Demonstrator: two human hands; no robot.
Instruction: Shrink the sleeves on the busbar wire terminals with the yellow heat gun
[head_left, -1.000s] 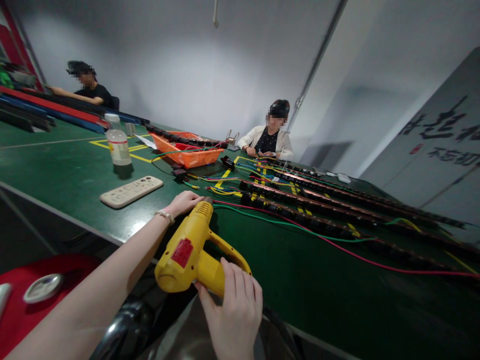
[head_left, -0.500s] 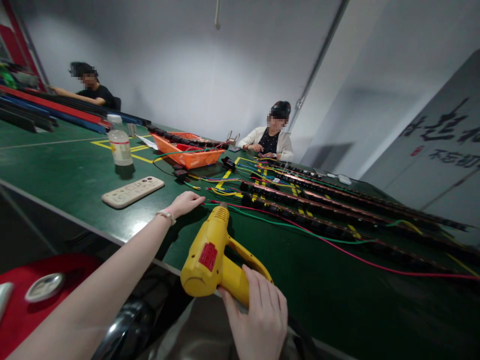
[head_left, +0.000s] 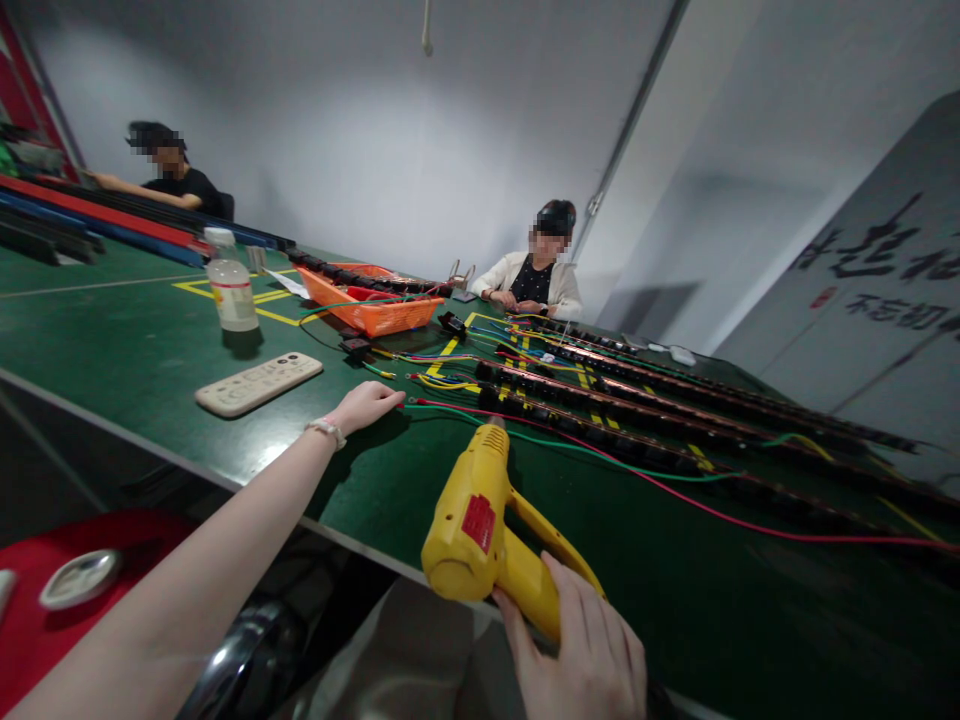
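Note:
My right hand (head_left: 589, 640) is wrapped around the handle of a yellow heat gun (head_left: 480, 520), whose metal nozzle points away from me over the table. A red label sits on the gun's body. My left hand (head_left: 366, 405) reaches forward low over the table, its fingers pinched at the end of a green wire (head_left: 540, 440). A red wire (head_left: 675, 492) runs beside the green one, and its tip lies close to my left fingertips. Both wires trail off to the right, past long dark strips (head_left: 600, 425) with copper-coloured lengths.
On the green table (head_left: 300, 450) are a beige remote control (head_left: 260, 384), a plastic bottle (head_left: 234, 290) and an orange basket (head_left: 382, 318). A red stool (head_left: 135, 535) stands at the lower left. One person (head_left: 536, 275) sits across the table, another (head_left: 180, 180) at far left.
My right hand has swung the heat gun to the right, so its nozzle is farther from my left hand. My left hand keeps its pinch at the wire end.

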